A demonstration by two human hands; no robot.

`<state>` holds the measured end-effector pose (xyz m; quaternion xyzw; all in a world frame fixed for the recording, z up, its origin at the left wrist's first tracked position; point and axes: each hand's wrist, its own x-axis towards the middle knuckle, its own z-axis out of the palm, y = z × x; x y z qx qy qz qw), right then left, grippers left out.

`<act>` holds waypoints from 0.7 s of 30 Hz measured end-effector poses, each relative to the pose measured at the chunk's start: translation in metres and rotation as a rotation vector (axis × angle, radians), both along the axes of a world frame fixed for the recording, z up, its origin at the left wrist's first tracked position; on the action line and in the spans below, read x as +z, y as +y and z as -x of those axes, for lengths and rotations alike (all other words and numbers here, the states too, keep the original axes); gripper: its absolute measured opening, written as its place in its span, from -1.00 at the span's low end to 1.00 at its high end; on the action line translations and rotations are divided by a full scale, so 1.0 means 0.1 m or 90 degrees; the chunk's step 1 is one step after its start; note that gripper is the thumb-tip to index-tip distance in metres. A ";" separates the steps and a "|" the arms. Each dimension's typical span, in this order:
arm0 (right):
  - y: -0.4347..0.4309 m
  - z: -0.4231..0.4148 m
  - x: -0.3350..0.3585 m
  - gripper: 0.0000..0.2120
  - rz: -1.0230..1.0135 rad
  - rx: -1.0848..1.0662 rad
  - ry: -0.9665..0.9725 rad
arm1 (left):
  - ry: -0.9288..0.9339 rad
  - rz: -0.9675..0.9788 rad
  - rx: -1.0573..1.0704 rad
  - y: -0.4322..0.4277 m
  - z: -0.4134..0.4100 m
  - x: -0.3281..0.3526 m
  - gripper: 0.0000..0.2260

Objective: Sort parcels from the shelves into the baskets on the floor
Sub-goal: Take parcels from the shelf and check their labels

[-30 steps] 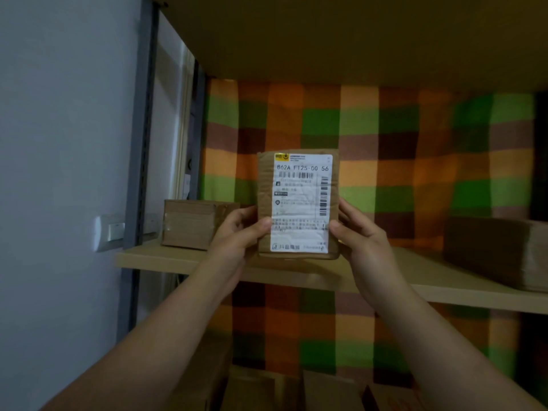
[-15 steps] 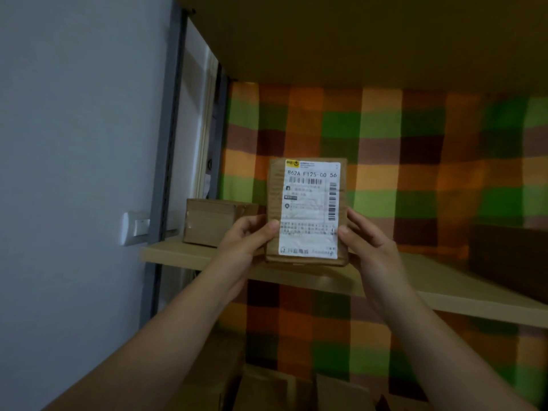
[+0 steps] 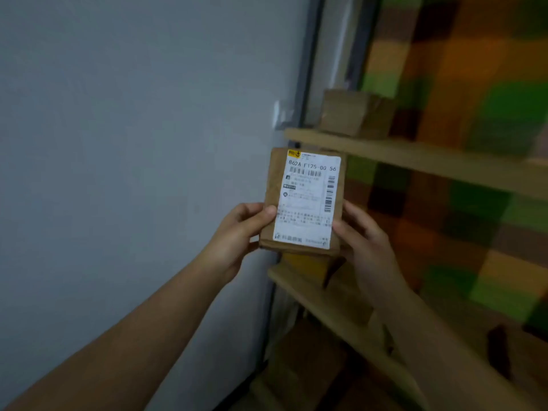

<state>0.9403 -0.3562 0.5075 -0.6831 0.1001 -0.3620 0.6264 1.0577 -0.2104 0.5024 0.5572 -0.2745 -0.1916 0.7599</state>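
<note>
Both grips hold as before: my left hand (image 3: pixel 237 232) and right hand (image 3: pixel 367 247) pinch the parcel (image 3: pixel 305 200) by its lower sides. It has dropped below the upper shelf (image 3: pixel 415 158), nearer the wall (image 3: pixel 133 143).

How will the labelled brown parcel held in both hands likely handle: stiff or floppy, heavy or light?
Probably stiff: the parcel stands upright though gripped only near its bottom. Likely light: the left hand and right hand merely pinch its side edges.
</note>
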 end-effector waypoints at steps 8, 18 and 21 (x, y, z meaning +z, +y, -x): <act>1.02 -0.33 -1.09 -0.76 -0.051 0.217 0.165 | 0.144 -0.143 0.213 1.33 0.19 -1.01 -0.87; 1.65 -0.77 -2.09 -0.69 -0.081 0.337 0.351 | 0.354 -0.163 0.337 2.00 0.24 -2.11 -0.95; 1.77 -0.95 -2.44 -0.69 -0.083 0.365 0.425 | 0.432 -0.168 0.355 2.12 0.18 -2.48 -0.87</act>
